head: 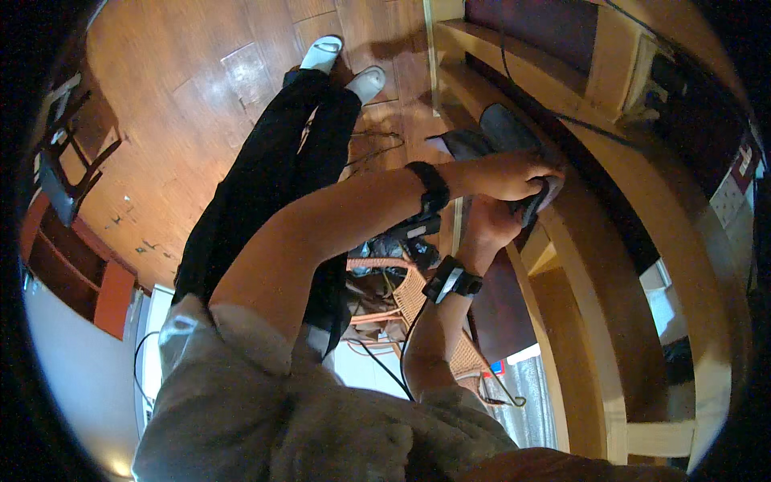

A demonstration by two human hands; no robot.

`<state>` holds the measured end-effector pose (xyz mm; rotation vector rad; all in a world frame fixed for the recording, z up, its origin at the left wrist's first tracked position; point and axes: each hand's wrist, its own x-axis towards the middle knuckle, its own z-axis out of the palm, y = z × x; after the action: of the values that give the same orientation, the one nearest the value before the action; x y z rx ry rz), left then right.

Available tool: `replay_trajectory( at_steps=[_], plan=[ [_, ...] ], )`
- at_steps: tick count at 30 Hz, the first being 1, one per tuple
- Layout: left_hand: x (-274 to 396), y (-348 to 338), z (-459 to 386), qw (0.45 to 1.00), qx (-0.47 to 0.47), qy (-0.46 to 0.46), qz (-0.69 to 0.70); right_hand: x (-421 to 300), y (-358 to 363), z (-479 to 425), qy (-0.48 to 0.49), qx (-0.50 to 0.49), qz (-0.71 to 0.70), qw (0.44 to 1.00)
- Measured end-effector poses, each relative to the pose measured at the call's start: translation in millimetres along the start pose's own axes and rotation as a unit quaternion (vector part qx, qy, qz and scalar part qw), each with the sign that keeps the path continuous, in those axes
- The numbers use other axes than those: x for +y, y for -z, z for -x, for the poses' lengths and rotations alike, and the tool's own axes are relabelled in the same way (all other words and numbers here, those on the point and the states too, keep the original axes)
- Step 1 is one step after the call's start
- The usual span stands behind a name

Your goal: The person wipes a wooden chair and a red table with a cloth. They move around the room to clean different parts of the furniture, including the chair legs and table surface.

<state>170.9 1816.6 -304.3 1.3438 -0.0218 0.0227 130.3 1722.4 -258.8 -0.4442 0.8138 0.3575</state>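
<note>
A dark grey cloth item (509,129) hangs over the edge of a wooden frame, and its folded end shows at my fingers. My left hand (512,173) is closed on the cloth, with a black band on that wrist. Just below, nearly touching it, my right hand (494,222) grips the lower part of the same cloth; its fingers are partly hidden. A black strapped device (452,280) sits on my right wrist, with a black cable near it. What kind of cloth item it is, I cannot tell.
A light wooden frame (578,301) with long rails fills the right side. Beneath my arms stands a woven chair (412,292) beside black bags (385,247). A dark chair (72,175) and a reddish cabinet (114,298) are at the far left. Cables cross the frame.
</note>
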Motion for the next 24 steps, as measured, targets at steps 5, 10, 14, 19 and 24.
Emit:
replay_trajectory(
  at_steps=[5,10,14,19,24],
  plan=[
    [-40,11,-6,0.977,-0.033,0.203,-0.056,-6,85,-84,0.172,0.052,0.403,0.897],
    [-112,16,-5,0.977,-0.038,0.185,-0.098,-18,154,-139,0.211,0.105,0.506,0.830],
    [-162,14,2,0.965,0.013,0.227,-0.133,3,166,-174,0.197,0.177,0.393,0.881],
    [-215,27,19,0.947,0.073,0.240,-0.202,35,176,-229,0.142,0.225,0.266,0.926],
    [-224,101,56,0.922,-0.041,0.298,-0.244,56,181,-244,0.119,0.274,0.125,0.946]
  ],
)
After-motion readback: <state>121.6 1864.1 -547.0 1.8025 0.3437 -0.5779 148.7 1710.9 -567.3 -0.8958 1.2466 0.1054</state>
